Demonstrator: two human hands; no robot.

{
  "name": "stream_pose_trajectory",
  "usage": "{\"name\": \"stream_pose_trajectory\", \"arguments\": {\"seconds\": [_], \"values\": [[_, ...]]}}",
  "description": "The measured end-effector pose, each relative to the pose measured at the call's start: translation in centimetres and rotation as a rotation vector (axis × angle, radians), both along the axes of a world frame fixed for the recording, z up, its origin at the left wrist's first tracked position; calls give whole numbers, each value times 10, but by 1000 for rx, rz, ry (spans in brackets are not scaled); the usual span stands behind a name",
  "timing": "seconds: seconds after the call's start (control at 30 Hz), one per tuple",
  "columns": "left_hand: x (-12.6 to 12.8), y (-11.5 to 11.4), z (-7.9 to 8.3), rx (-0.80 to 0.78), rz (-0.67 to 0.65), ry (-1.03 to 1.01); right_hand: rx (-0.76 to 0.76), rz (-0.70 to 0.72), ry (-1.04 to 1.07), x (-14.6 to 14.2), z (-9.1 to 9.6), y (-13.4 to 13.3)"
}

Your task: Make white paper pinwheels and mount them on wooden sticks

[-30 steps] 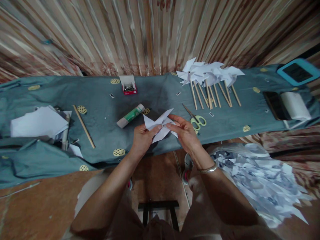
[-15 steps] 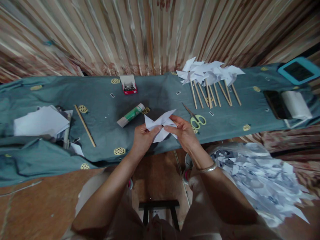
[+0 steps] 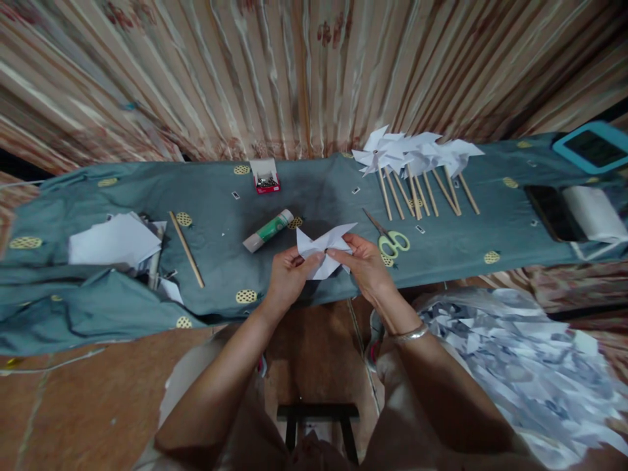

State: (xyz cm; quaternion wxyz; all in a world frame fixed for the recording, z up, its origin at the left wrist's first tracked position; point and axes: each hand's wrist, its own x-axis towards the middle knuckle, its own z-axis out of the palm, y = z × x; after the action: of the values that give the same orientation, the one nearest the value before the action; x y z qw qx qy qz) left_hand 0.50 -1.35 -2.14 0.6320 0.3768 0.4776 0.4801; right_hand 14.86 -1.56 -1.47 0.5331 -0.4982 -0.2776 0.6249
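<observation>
Between my two hands is a white paper pinwheel (image 3: 324, 245), held over the front edge of the cloth-covered table. My left hand (image 3: 290, 275) pinches its left side, the thumb lying close to the centre. On the other side my right hand (image 3: 367, 265) grips the right blades, its thumb at the small dark spot in the middle. No stick shows on this pinwheel. A glue stick (image 3: 269, 230) lies just beyond my left hand. Scissors (image 3: 391, 241) with pale green handles rest to the right of my right hand.
Finished pinwheels on sticks (image 3: 417, 157) lie at the back right. A small box of pins (image 3: 265, 178) stands at the back. At left are a wooden stick (image 3: 186, 248) and paper sheets (image 3: 115, 241). A phone (image 3: 554, 212) lies right; a bag of paper pieces (image 3: 530, 373) sits below.
The whole view has shifted, so the table items appear slightly farther right and lower. Both hands keep their hold on the pinwheel, which is tilted a little differently.
</observation>
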Motion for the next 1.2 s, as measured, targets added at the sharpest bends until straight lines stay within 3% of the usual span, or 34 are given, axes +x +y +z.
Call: {"name": "stream_pose_trajectory", "arguments": {"seconds": [0.13,0.2,0.3,0.37,0.43,0.53,0.6,0.7,0.97,1.07,1.13,1.2], "values": [[-15,5,8,112,2,51,21,-62,12,3,0,3],[-31,11,12,145,73,71,30,-60,18,4,1,3],[-69,23,15,212,297,201,31,-58,39,5,2,3],[-99,31,12,286,472,378,28,-71,61,6,2,3],[-130,36,6,349,550,619,27,-87,67,7,2,4],[-165,38,-4,389,454,1024,23,-82,59,8,1,5],[-176,36,-9,410,392,1162,20,-75,64,8,0,5],[-180,35,-13,392,332,1207,30,-58,64,7,0,5],[-185,38,-8,282,349,1212,57,-65,67,7,-4,4],[-171,32,-2,272,375,991,64,-42,107,8,3,-1],[-148,20,2,270,401,743,52,-17,104,9,10,-6],[-117,1,5,203,329,508,45,8,77,9,16,-13]]}}
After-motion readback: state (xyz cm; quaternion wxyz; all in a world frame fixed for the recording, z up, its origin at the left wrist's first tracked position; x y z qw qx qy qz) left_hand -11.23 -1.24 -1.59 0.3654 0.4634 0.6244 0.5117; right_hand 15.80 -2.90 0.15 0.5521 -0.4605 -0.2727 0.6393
